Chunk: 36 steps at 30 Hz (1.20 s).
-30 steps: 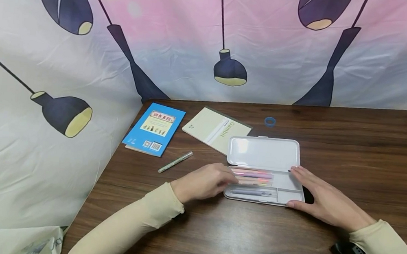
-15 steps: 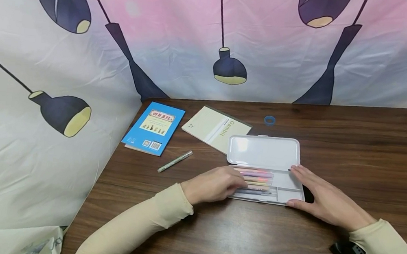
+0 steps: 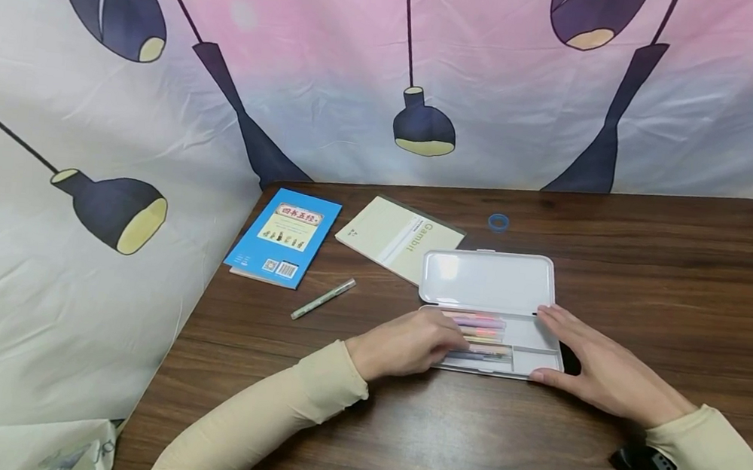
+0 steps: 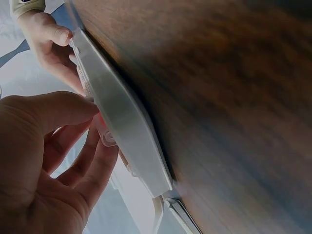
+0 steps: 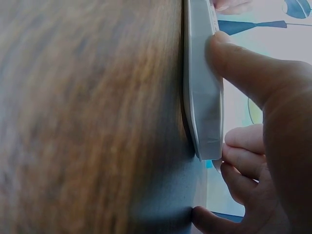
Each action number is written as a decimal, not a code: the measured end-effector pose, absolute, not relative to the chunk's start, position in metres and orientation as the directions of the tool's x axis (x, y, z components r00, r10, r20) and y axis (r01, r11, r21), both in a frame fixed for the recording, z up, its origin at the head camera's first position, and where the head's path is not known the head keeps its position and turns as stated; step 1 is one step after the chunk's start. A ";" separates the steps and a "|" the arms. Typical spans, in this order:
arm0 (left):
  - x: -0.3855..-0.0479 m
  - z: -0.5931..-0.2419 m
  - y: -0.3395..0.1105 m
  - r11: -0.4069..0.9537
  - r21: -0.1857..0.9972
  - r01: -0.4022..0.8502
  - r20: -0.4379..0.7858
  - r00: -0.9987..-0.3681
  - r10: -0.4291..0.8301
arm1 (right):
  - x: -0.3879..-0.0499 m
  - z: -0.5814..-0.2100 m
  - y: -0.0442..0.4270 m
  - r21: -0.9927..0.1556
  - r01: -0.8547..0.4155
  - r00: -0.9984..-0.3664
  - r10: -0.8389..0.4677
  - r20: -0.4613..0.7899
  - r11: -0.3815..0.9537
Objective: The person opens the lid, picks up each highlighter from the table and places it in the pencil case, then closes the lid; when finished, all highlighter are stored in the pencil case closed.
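Observation:
An open white pencil case (image 3: pixel 488 281) lies on the table with its lid folded back. Several pink, purple and yellowish pens (image 3: pixel 480 322) lie in its rear compartment, and greyish pens (image 3: pixel 477 357) in the front one. My left hand (image 3: pixel 408 342) is over the case's left part, partly hiding the pens. Thumb and fingers pinch a pinkish pen with a clear end (image 4: pixel 108 138), low over the front compartment; whether it touches the bottom is hidden. My right hand (image 3: pixel 602 370) holds the case's right end, thumb (image 5: pixel 239 61) at the front wall and fingers at the hinge side.
A green pen (image 3: pixel 323 299) lies left of the case. Behind it are a blue book (image 3: pixel 284 237) and a pale notebook (image 3: pixel 399 239) whose corner meets the lid. A blue ring (image 3: pixel 498 222) lies near the table's back edge, before a printed cloth.
My left hand has moved right and slightly nearer the body, carrying the pinkish pen from the rear compartment to over the front one. The right hand has stayed on the case's end.

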<state>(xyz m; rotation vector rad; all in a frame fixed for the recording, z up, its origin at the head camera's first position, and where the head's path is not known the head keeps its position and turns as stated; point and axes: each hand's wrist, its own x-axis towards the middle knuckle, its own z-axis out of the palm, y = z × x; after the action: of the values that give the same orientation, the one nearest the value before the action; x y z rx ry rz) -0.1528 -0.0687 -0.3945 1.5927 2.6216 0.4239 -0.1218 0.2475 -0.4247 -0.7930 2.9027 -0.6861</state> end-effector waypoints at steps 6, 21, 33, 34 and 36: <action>-0.153 -0.398 -0.069 0.413 0.266 0.871 0.128 -0.457 0.880 | -0.122 -0.424 0.247 -0.433 -0.466 -0.867 -0.495 0.052 0.771; -0.150 -0.397 -0.069 0.440 0.242 0.865 0.123 -0.477 0.870 | -0.122 -0.424 0.246 -0.439 -0.450 -0.874 -0.484 0.039 0.778; -0.149 -0.395 -0.072 0.454 0.246 0.856 0.117 -0.492 0.863 | -0.121 -0.424 0.247 -0.436 -0.462 -0.870 -0.490 0.056 0.772; -0.149 -0.395 -0.073 0.457 0.245 0.855 0.121 -0.495 0.861 | -0.121 -0.425 0.247 -0.435 -0.468 -0.868 -0.493 0.061 0.770; -0.150 -0.395 -0.075 0.466 0.248 0.849 0.130 -0.506 0.853 | -0.121 -0.425 0.247 -0.433 -0.472 -0.867 -0.493 0.071 0.768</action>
<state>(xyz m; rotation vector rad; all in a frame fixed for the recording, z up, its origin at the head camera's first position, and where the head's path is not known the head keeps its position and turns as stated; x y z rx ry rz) -0.1497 -0.0755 -0.3946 1.5547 2.6789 0.4423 -0.1211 0.2473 -0.4252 -0.7953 2.9098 -0.6932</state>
